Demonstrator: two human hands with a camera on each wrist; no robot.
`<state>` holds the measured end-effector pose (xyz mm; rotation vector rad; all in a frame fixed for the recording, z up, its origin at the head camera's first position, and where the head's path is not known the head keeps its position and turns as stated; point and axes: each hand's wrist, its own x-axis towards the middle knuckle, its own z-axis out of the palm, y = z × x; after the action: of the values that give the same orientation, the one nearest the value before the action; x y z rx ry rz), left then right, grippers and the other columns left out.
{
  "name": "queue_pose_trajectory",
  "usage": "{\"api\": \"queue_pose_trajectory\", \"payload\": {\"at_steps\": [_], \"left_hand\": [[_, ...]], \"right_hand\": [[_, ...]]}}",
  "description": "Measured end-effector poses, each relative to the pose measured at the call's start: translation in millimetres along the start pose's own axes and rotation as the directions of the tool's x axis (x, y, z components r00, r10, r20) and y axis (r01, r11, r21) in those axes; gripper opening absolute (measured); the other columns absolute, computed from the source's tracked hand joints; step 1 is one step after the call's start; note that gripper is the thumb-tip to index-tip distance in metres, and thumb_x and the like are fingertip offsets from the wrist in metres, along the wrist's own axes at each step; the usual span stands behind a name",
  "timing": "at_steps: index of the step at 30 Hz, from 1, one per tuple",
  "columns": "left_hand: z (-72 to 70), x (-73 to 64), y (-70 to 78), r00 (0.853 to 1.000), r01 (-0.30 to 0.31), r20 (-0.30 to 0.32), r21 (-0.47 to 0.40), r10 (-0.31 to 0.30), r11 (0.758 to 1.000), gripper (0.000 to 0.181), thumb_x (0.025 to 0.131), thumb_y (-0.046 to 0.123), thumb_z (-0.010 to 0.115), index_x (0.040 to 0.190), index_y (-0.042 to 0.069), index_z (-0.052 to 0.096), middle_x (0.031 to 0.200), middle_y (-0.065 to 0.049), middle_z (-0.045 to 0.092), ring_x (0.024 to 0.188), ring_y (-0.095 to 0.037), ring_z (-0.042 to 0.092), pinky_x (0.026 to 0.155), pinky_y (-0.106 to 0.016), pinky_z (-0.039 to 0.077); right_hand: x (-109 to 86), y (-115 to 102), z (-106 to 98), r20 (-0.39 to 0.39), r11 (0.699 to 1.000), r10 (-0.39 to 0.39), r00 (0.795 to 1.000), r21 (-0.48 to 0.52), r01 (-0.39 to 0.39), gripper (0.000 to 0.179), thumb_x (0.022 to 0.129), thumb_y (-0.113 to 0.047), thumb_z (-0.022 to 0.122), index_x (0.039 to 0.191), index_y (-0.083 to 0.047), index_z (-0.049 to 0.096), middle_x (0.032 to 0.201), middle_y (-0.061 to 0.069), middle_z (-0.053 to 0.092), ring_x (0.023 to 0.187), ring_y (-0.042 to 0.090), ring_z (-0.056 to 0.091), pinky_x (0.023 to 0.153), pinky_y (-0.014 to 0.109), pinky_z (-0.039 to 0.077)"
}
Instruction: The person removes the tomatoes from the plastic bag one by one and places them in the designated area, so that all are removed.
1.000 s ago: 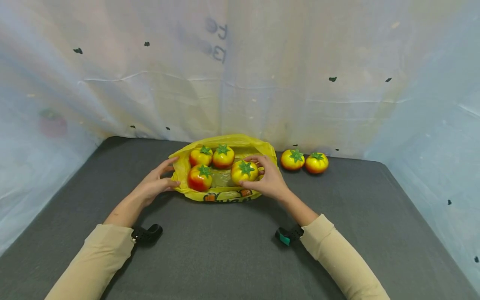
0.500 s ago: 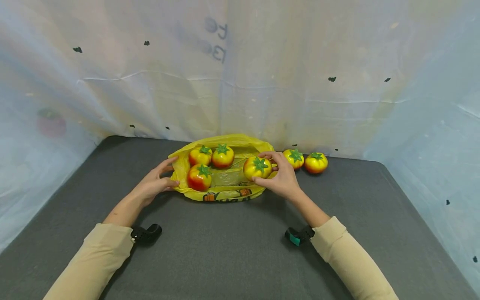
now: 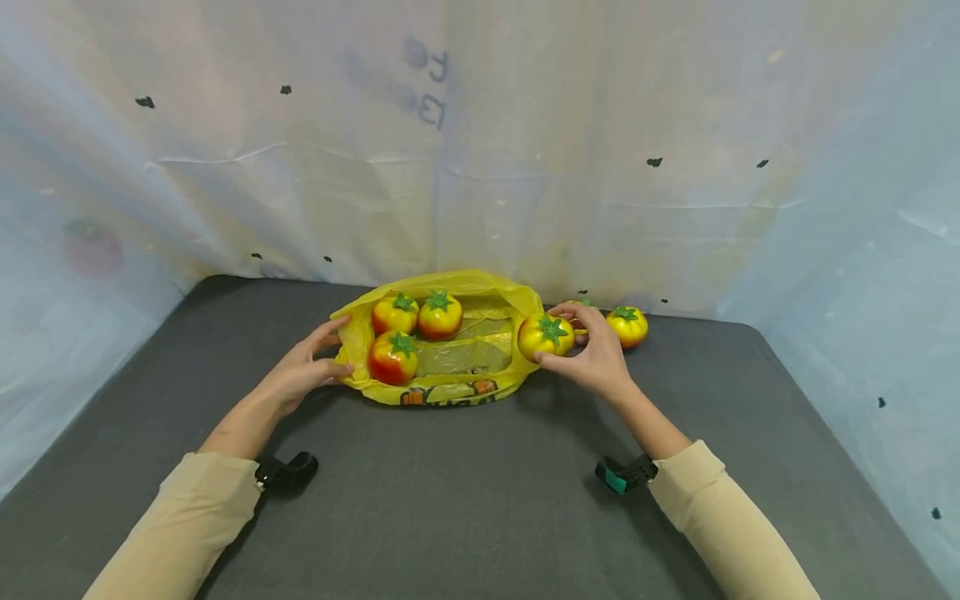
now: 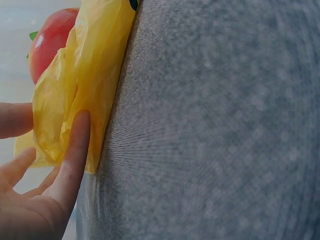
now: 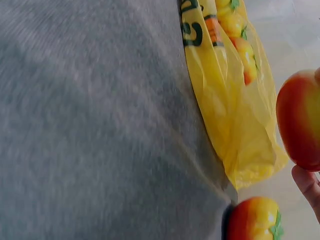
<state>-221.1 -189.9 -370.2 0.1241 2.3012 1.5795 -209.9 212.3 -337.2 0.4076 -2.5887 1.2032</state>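
Observation:
My right hand [image 3: 600, 358] holds a yellow-red tomato [image 3: 542, 340] with a green leafy top, thumb and fingers round it. This tomato is at the right end of an open yellow plastic bag [image 3: 465, 354], apart from the bag in the right wrist view. My left hand [image 3: 296, 371] holds the bag's left end, with fingers on both sides of the plastic in the left wrist view. Inside the bag, to the left, sit three tomatoes: a front one [image 3: 392, 362] and two behind it, a left one [image 3: 392, 317] and a right one [image 3: 440, 319].
Right of the bag, one tomato [image 3: 627, 327] lies on the dark grey table [image 3: 465, 500]. Another tomato [image 3: 585, 303] beside it is mostly hidden by my right hand. A pale plastic sheet [image 3: 495, 167] hangs behind the table and at both sides.
My right hand has moved right with its tomato, from inside the bag to the bag's right end. One table tomato is now mostly covered. The left hand stays at the bag's left end.

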Motion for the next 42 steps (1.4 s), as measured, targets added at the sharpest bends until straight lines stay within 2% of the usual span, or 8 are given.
{"api": "queue_pose_trajectory", "payload": {"at_steps": [5, 11, 17, 25, 35, 37, 39, 42], "left_hand": [[-0.1, -1.5, 0.0, 1.0, 0.004, 0.0, 0.008, -0.004, 1.0, 0.083, 0.092, 0.007, 0.056, 0.156, 0.019, 0.005, 0.155, -0.028, 0.009, 0.111, -0.031, 0.054, 0.095, -0.04, 0.047], [0.7, -2.7, -0.1, 1.0, 0.01, 0.004, -0.008, -0.01, 1.0, 0.083, 0.092, 0.008, 0.057, 0.156, 0.019, 0.005, 0.155, -0.029, 0.008, 0.121, -0.036, 0.046, 0.1, -0.047, 0.044], [-0.7, -2.0, -1.2, 1.0, 0.002, 0.004, 0.004, -0.002, 1.0, 0.084, 0.092, 0.007, 0.056, 0.156, 0.019, 0.004, 0.155, -0.029, 0.008, 0.117, -0.036, 0.051, 0.098, -0.047, 0.045], [-2.1, -1.8, -1.4, 1.0, 0.007, -0.001, 0.005, -0.007, 1.0, 0.084, 0.092, 0.006, 0.056, 0.156, 0.018, 0.003, 0.155, -0.029, 0.007, 0.121, -0.041, 0.049, 0.097, -0.044, 0.047], [-2.3, -2.1, -0.9, 1.0, 0.004, 0.01, 0.008, -0.004, 1.0, 0.084, 0.092, 0.006, 0.056, 0.156, 0.018, 0.002, 0.155, -0.029, 0.008, 0.116, -0.036, 0.053, 0.097, -0.045, 0.046], [-2.2, -1.8, -0.8, 1.0, 0.002, 0.013, 0.009, -0.002, 1.0, 0.084, 0.092, 0.006, 0.056, 0.156, 0.019, 0.002, 0.155, -0.029, 0.008, 0.115, -0.036, 0.054, 0.098, -0.046, 0.046], [-2.1, -1.4, -0.7, 1.0, 0.0, 0.015, 0.01, -0.001, 1.0, 0.084, 0.092, 0.006, 0.056, 0.156, 0.019, 0.002, 0.155, -0.029, 0.008, 0.115, -0.036, 0.054, 0.098, -0.047, 0.045], [-1.9, -0.5, -0.8, 1.0, -0.002, 0.016, 0.011, 0.001, 1.0, 0.084, 0.092, 0.007, 0.056, 0.156, 0.019, 0.002, 0.155, -0.029, 0.007, 0.117, -0.037, 0.052, 0.098, -0.047, 0.045]], "right_hand": [[-3.4, 7.5, -8.0, -0.025, 0.999, 0.014, 1.0, -0.034, -0.015, 0.059, 0.07, -0.023, 0.083, 0.123, -0.015, 0.058, 0.122, 0.011, 0.053, 0.111, 0.027, 0.05, 0.087, 0.05, 0.046], [-6.9, 17.1, -20.3, -0.049, 0.998, 0.038, 0.998, -0.058, -0.041, 0.058, 0.072, -0.021, 0.082, 0.124, -0.012, 0.057, 0.123, 0.014, 0.053, 0.111, 0.029, 0.049, 0.088, 0.051, 0.047], [-9.3, 25.0, -31.7, -0.086, 0.994, 0.056, 0.995, -0.088, -0.064, 0.055, 0.073, -0.02, 0.08, 0.122, -0.011, 0.057, 0.121, 0.014, 0.052, 0.111, 0.029, 0.049, 0.089, 0.051, 0.048], [-13.3, 35.8, -44.8, -0.124, 0.988, 0.072, 0.99, -0.126, -0.088, 0.055, 0.075, -0.022, 0.079, 0.124, -0.009, 0.056, 0.121, 0.017, 0.052, 0.111, 0.032, 0.048, 0.089, 0.051, 0.046], [-18.7, 48.4, -61.1, -0.157, 0.98, 0.124, 0.98, -0.132, -0.146, 0.057, 0.077, -0.023, 0.079, 0.126, -0.007, 0.054, 0.125, 0.019, 0.05, 0.113, 0.032, 0.048, 0.09, 0.051, 0.045], [-19.4, 50.9, -64.7, -0.174, 0.977, 0.142, 0.974, -0.132, -0.166, 0.057, 0.077, -0.024, 0.079, 0.126, -0.007, 0.055, 0.124, 0.018, 0.05, 0.111, 0.031, 0.049, 0.089, 0.043, 0.046], [-20.1, 53.5, -68.4, -0.193, 0.975, 0.156, 0.969, -0.128, -0.182, 0.056, 0.078, -0.024, 0.078, 0.126, -0.007, 0.055, 0.123, 0.018, 0.049, 0.109, 0.03, 0.049, 0.086, 0.031, 0.046], [-21.4, 56.9, -74.0, -0.222, 0.971, 0.171, 0.96, -0.125, -0.202, 0.056, 0.079, -0.023, 0.077, 0.127, -0.007, 0.055, 0.123, 0.019, 0.049, 0.108, 0.029, 0.049, 0.079, 0.015, 0.041]]}}
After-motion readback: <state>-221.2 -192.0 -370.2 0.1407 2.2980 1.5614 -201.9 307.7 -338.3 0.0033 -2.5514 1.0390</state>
